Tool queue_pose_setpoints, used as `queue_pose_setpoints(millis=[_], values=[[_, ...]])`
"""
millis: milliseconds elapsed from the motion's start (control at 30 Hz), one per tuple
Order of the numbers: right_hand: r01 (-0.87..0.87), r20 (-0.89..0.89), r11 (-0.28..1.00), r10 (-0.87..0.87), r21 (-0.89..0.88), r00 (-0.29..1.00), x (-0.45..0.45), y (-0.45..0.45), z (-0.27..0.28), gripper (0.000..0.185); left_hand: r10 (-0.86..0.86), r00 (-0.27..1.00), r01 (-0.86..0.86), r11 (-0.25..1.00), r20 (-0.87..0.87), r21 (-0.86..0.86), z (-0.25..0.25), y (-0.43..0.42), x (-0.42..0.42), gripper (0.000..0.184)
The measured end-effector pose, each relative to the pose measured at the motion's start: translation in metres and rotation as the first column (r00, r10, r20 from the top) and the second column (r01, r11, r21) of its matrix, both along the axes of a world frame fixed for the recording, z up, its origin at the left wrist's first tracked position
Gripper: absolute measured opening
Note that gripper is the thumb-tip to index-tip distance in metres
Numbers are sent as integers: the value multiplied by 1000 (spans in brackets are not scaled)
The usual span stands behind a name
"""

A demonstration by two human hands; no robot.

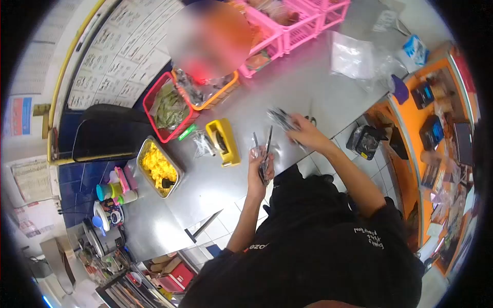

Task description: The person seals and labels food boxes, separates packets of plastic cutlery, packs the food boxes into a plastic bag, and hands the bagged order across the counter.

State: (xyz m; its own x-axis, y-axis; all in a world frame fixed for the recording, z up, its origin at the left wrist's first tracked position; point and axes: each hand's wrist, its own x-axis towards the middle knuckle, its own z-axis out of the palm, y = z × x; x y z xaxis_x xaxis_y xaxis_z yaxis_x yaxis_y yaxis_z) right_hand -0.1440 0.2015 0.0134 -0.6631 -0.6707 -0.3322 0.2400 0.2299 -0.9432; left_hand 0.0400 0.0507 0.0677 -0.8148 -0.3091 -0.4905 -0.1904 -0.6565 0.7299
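Observation:
My left hand point(258, 172) is closed around slim dark pieces point(268, 137) with clear, shiny wrap about them, which stick up past the fingers. Their exact kind is too small to make out. To its right, my right hand point(308, 134) grips a bundle of slim dark wrapped pieces point(280, 119) over the steel table point(303, 77). The two hands are apart. Left of my left hand stands a yellow tape dispenser point(229, 146). Small clear packets point(203, 145) and a green item point(188, 132) lie beside the dispenser.
A steel tray of yellow food point(160, 167) stands at the left. Behind are a red basket with green packets point(167, 108), an orange basket point(218, 95) and pink crates point(287, 38). Clear plastic bags point(354, 56) lie at the far right. Scissors point(311, 119) rest near my right hand.

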Motion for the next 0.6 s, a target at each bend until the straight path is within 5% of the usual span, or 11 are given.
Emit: queue_pose_setpoints(millis=[33,100,167,200,267,400,433,500,600], values=[[-38,-2,999,38,-16,999,-17,-50,7,54,147,989,-145,973,4,180,3,-12,9,23],[48,-264,985,-91,-166,960,-57,-160,33,50,143,990,-142,979,4,143,-15,-42,26,28],[200,-388,973,-229,-115,893,-77,-193,38,58,160,986,-152,978,45,-143,9,-49,13,34],[208,-378,973,-230,-101,897,-65,-186,43,58,188,981,-192,970,-41,-148,15,-51,5,31],[377,335,903,-296,-207,894,-31,-155,66,59,207,977,-211,973,-53,-98,22,-53,-10,29],[-44,225,995,63,-87,972,28,-89,73,49,76,995,-85,985,-68,-149,-4,-47,-34,31],[17,215,997,-2,-71,977,28,-79,69,49,38,997,-50,981,-64,-188,-3,-38,-47,35],[492,220,837,-447,-241,867,22,-54,70,40,-32,999,31,984,0,-177,11,-18,-72,42],[687,230,686,-647,-240,727,10,22,87,38,-135,991,134,982,2,-134,5,17,-101,47]])
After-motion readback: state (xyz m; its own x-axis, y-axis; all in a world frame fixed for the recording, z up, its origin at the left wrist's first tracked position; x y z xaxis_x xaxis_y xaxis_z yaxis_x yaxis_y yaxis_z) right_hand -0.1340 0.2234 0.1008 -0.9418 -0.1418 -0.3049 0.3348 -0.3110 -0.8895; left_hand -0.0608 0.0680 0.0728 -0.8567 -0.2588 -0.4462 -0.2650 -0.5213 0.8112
